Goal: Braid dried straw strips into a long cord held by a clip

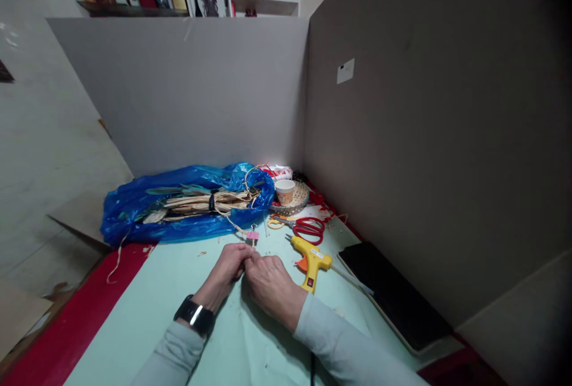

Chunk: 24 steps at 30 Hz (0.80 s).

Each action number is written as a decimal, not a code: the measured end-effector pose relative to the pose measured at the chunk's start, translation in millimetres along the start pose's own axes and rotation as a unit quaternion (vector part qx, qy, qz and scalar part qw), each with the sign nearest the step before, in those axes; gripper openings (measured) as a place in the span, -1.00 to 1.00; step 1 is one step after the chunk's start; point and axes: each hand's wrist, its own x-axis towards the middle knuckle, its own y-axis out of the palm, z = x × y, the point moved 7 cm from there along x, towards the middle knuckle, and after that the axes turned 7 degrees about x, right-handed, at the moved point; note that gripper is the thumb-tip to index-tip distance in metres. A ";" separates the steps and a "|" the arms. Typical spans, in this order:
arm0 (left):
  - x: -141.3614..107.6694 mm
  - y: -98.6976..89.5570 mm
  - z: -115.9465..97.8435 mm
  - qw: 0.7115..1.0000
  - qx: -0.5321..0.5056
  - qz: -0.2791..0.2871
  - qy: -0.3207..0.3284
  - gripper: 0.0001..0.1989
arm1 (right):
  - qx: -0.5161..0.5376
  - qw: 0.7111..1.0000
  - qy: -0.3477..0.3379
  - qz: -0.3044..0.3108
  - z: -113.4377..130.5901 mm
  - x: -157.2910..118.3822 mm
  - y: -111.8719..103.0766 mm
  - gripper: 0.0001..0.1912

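Note:
My left hand [231, 260], with a dark watch on its wrist, meets my right hand [271, 283] above the green table sheet. Both sets of fingers are closed and pinched together at their tips. A short pale strand of dried straw [254, 243] runs from the fingertips up to a pink binder clip [252, 235] just beyond them. How the strand lies inside the fingers is hidden. To the right of my right hand lies a yellow glue gun [313, 260] with an orange trigger. Red-handled scissors [308, 228] rest behind it.
An open blue plastic bag [134, 210] holds a tied bundle of dried straw [192, 202] at the back left. A paper cup [285, 192] stands in a woven basket [301, 198]. A black tablet-like slab [393, 296] lies right. Grey partitions [201, 94] close off the back and right.

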 end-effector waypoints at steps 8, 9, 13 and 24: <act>-3.2 1.2 -8.2 0.997 0.040 0.061 0.004 -0.77 | 0.175 0.976 0.121 -0.053 -59.1 19.0 -21.9 -0.66; -4.0 1.6 -9.7 0.997 0.047 0.064 0.006 -0.76 | 0.205 0.971 0.117 -0.036 -62.2 22.4 -15.5 -0.69; -7.1 2.1 -14.0 0.994 0.089 0.056 0.019 -0.77 | 0.280 0.952 0.121 0.008 -67.4 32.1 10.4 -0.69; -13.6 -7.6 -30.7 0.951 0.293 -0.038 0.087 -0.78 | 0.275 0.948 0.142 -0.070 -70.8 26.9 -5.4 -0.78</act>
